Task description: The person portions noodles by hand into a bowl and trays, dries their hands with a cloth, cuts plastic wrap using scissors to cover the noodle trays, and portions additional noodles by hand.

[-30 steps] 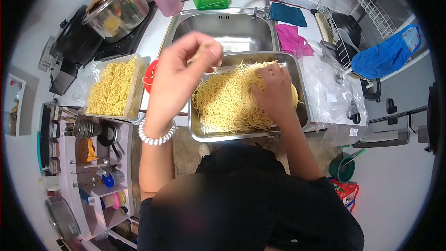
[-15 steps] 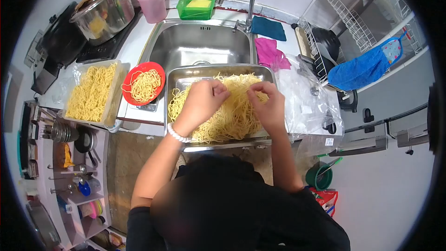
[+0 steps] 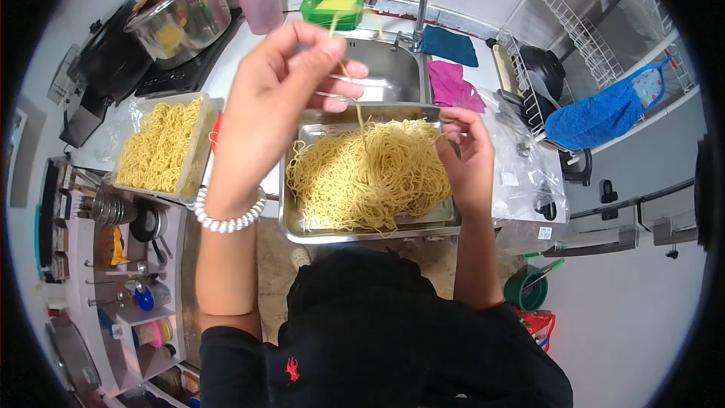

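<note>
Noodles (image 3: 393,181) lie in one tangled heap, too knotted to count, inside one metal tray (image 3: 325,239); the heap's long axis runs from 9 to 3 o'clock, with 12 towards the sink (image 3: 396,68). One strand (image 3: 359,115) hangs from the left hand (image 3: 283,87), pinched between thumb and forefinger; from that grip the heap lies below at 5 o'clock, and the strand slants along much the same line. Whether its lower end is free of the heap I cannot tell. Of the two hands the right hand (image 3: 467,153) is nearer, at the heap's 3 o'clock end beside the tray's rim, fingers loosely curled; whether that grip has any noodle in it I cannot tell. One white coil band (image 3: 229,223) circles the left wrist. The tray sits at the near edge of the counter (image 3: 240,57), with one plastic tub (image 3: 198,147) of further noodles at 9 o'clock and one red dish (image 3: 216,134), mostly hidden behind the left wrist, just past 9. Two cloths, one pink cloth (image 3: 455,89) and one teal cloth (image 3: 450,45), lie close together near 1 o'clock; clear plastic wrapping (image 3: 521,181) spreads at 3. Farther off are one pot (image 3: 185,34) at 10, one pink pitcher (image 3: 260,6) at 11 and one blue mitt (image 3: 600,117) hanging past 2.
</note>
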### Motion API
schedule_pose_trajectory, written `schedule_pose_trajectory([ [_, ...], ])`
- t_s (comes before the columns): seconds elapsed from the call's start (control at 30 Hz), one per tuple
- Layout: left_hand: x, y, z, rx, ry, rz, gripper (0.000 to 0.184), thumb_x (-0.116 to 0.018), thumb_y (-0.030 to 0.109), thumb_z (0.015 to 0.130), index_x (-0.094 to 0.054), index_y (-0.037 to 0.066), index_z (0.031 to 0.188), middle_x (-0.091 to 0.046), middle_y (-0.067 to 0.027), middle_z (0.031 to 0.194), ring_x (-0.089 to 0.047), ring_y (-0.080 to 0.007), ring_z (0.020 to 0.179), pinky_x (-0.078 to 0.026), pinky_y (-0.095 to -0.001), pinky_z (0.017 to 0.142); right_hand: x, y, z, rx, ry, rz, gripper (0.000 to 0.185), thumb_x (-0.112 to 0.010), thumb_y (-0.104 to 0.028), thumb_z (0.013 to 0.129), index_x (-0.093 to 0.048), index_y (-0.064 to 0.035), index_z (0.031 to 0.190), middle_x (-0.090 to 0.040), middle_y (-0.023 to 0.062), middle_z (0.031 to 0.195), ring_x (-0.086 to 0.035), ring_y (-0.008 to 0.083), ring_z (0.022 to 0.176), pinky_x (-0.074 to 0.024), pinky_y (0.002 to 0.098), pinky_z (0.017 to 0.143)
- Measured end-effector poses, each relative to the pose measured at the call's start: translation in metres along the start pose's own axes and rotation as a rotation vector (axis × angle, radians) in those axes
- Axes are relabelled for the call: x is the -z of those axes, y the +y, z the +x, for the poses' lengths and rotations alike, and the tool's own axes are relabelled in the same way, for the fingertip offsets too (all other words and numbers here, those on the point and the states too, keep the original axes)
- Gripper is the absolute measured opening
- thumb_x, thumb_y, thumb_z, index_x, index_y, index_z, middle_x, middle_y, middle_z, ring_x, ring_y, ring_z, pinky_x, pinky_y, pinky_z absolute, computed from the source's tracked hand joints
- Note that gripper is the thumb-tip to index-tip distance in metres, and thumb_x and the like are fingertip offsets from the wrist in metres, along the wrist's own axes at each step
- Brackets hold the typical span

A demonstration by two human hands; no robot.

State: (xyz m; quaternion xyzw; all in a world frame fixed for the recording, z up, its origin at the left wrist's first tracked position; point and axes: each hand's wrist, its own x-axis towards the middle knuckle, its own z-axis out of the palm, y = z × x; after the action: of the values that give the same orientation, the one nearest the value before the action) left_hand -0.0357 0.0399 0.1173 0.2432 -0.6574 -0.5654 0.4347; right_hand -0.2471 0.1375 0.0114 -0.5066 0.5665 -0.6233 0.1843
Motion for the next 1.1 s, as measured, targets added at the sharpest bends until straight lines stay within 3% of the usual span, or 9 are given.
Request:
schedule_pose_trajectory([
  [0.17,0.017,0.056,0.011,-0.263,0.047,0.185,0.022,-0.048,0.027,0.097,-0.055,0.007,0.095,-0.067,-0.0083,0.089,-0.064,-0.0107,0.074,-0.052,-0.022,0.067,-0.016,0.001,-0.004,0.086,-0.097,-0.111,0.033,-0.063,0.002,0.077,-0.058,-0.0049,0.109,-0.057,0.0071,0.102,-0.055,0.0173,0.091,-0.043,0.0291,0.085],
  [0.2,0.017,0.071,0.017,-0.322,0.101,0.079,0.021,-0.053,0.014,0.093,-0.059,-0.006,0.094,-0.067,-0.0163,0.082,-0.067,-0.0152,0.066,-0.055,-0.0204,0.055,-0.017,0.001,-0.005,0.076,-0.103,-0.104,0.032,-0.063,0.002,0.077,-0.058,-0.0049,0.109,-0.057,0.007,0.102,-0.055,0.0174,0.09,-0.0432,0.0295,0.085],
  [0.23,0.032,0.08,0.027,-0.284,0.105,0.138,0.024,-0.051,0.016,0.095,-0.057,-0.006,0.091,-0.066,-0.0197,0.081,-0.067,-0.0177,0.066,-0.056,-0.0202,0.054,-0.018,0.002,-0.005,0.067,-0.107,-0.098,0.032,-0.063,0.001,0.078,-0.058,-0.0049,0.109,-0.057,0.007,0.102,-0.055,0.0175,0.09,-0.0433,0.0298,0.085],
  [0.47,0.064,0.113,0.039,-0.831,0.182,0.353,0.029,-0.052,0.022,0.096,-0.056,-0.003,0.11,-0.067,-0.0128,0.091,-0.067,-0.0119,0.077,-0.056,-0.0167,0.065,-0.022,0.005,-0.007,0.049,-0.133,-0.116,0.03,-0.064,0.0,0.078,-0.059,-0.0047,0.108,-0.059,0.0079,0.102,-0.057,0.0182,0.091,-0.0444,0.0304,0.085],
  [0.67,0.099,0.116,0.053,-0.645,0.323,0.363,0.021,-0.051,0.023,0.096,-0.057,0.004,0.103,-0.067,-0.0061,0.088,-0.065,-0.0075,0.076,-0.053,-0.0156,0.061,-0.024,0.009,-0.009,0.009,-0.106,-0.105,0.029,-0.064,0.001,0.079,-0.059,-0.004,0.107,-0.059,0.0081,0.101,-0.058,0.018,0.089,-0.0459,0.0301,0.084],
  [0.83,0.167,0.031,0.048,-0.012,0.12,0.454,0.027,-0.052,0.035,0.094,-0.062,0.011,0.097,-0.061,0.0037,0.081,-0.053,-0.0026,0.07,-0.043,-0.0166,0.062,-0.02,0.019,-0.013,-0.055,-0.08,-0.071,0.027,-0.063,0.002,0.08,-0.059,-0.003,0.106,-0.06,0.0073,0.102,-0.058,0.0164,0.088,-0.046,0.0293,0.083],
  [0.97,0.173,-0.062,0.027,0.345,0.121,0.698,0.017,-0.063,0.022,0.087,-0.067,0.008,0.097,-0.065,0.0015,0.076,-0.058,-0.0045,0.061,-0.042,-0.0168,0.052,-0.017,0.023,-0.014,-0.111,-0.079,-0.048,0.026,-0.063,0.001,0.08,-0.059,-0.0029,0.106,-0.06,0.0065,0.102,-0.058,0.0151,0.089,-0.0458,0.0286,0.082],
  [1.03,0.177,-0.088,0.018,0.371,0.124,1.035,0.02,-0.065,0.017,0.085,-0.068,0.004,0.101,-0.066,-0.0011,0.078,-0.063,-0.0084,0.062,-0.043,-0.0199,0.051,-0.018,0.022,-0.013,-0.111,-0.079,-0.051,0.026,-0.063,0.001,0.081,-0.059,-0.0023,0.106,-0.059,0.0061,0.101,-0.057,0.014,0.088,-0.0455,0.0278,0.082],
  [1.1,0.182,-0.088,0.011,0.31,0.18,0.971,0.02,-0.064,0.017,0.086,-0.068,0.004,0.101,-0.067,-0.0017,0.08,-0.063,-0.0083,0.063,-0.043,-0.0194,0.052,-0.017,0.021,-0.015,-0.132,-0.079,-0.028,0.024,-0.063,0.0,0.082,-0.059,-0.0017,0.106,-0.059,0.0055,0.1,-0.056,0.0124,0.087,-0.0452,0.0268,0.081],
])
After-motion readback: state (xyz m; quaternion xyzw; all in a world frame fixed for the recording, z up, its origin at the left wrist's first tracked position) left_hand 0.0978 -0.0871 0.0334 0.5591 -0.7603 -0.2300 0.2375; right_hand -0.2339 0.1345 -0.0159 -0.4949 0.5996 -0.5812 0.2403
